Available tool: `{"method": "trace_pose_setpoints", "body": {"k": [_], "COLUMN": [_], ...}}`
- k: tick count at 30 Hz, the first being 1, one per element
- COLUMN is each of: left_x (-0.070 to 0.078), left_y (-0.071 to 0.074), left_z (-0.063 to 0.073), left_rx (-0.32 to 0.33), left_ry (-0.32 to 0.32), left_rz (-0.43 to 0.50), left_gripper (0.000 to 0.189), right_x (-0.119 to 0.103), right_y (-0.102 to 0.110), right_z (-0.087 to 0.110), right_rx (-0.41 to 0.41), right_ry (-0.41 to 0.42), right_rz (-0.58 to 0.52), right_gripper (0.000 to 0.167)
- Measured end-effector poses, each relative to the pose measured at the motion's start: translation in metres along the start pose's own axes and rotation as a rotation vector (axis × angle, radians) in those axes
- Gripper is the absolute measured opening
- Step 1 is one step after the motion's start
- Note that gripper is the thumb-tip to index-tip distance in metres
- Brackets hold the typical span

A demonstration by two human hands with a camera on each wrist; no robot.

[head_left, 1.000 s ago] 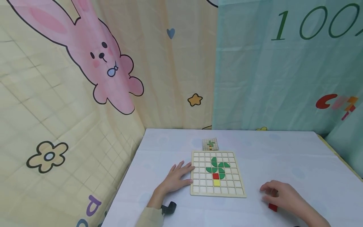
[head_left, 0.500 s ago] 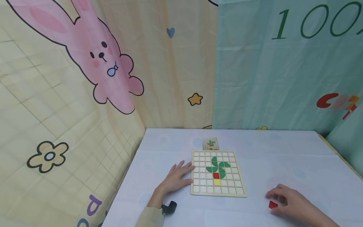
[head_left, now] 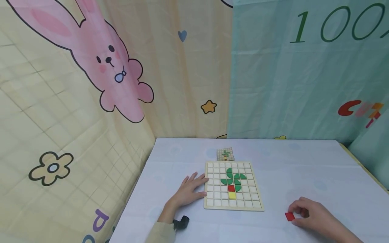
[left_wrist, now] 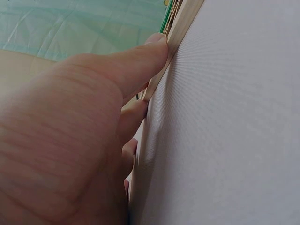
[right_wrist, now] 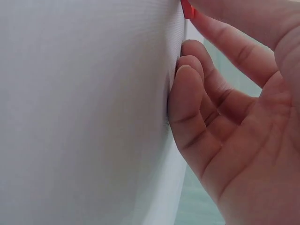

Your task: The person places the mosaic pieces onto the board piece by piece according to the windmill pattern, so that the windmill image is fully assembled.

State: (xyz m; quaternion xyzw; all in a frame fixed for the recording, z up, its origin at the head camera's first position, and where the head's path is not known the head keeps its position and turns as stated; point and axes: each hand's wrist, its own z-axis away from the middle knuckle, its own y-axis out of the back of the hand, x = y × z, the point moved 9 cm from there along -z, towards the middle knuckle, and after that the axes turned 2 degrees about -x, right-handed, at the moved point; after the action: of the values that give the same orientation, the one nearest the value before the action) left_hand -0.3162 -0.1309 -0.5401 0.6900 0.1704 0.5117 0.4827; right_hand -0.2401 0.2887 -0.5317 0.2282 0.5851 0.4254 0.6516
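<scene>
A pale grid board [head_left: 213, 204] lies on the white table. Set in it are green rounded tiles [head_left: 229, 173] in a pinwheel, with a red square tile [head_left: 231, 188] and then a yellow one [head_left: 232, 195] below. My left hand [head_left: 189, 191] rests at the board's left edge, fingers spread; in the left wrist view its thumb [left_wrist: 140, 61] touches the wooden side [left_wrist: 180, 35]. Right of the board, my right hand [head_left: 313, 213] pinches a loose red tile [head_left: 290, 216] between thumb and index finger. Only a corner of that tile [right_wrist: 188, 9] shows in the right wrist view.
Just behind the board lies a small pattern card [head_left: 225, 154] with a similar green, red and yellow design. A black device [head_left: 181, 222] sits at my left wrist. Printed curtains [head_left: 188, 74] hang beyond the table's far and left edges.
My right hand, earlier over the red tile and partly hiding it, has shifted right and toward me, and now pinches it. The tile has turned and moved slightly left. My left hand stays still.
</scene>
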Motion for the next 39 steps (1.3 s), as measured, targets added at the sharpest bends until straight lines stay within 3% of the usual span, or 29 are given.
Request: {"method": "trace_pose_setpoints", "body": {"k": [7,26,39], "left_x": [0.001,0.003,0.001], "left_y": [0.0,0.004,0.002], "left_z": [0.001,-0.003,0.002], "left_rx": [0.0,0.0,0.008], "left_ry": [0.006,-0.002,-0.007], "left_rz": [0.007,0.012,0.009], "left_gripper": [0.064,0.065,0.064], "right_x": [0.0,-0.011,-0.023], "right_y": [-0.002,0.002,-0.009], "right_z": [0.0,-0.002,-0.013], "right_rx": [0.007,0.069,0.065], "right_ry": [-0.083,-0.021,-0.076], "right_rz": [-0.02,-0.043,-0.056], "right_gripper": [0.032,0.022,0.023]}}
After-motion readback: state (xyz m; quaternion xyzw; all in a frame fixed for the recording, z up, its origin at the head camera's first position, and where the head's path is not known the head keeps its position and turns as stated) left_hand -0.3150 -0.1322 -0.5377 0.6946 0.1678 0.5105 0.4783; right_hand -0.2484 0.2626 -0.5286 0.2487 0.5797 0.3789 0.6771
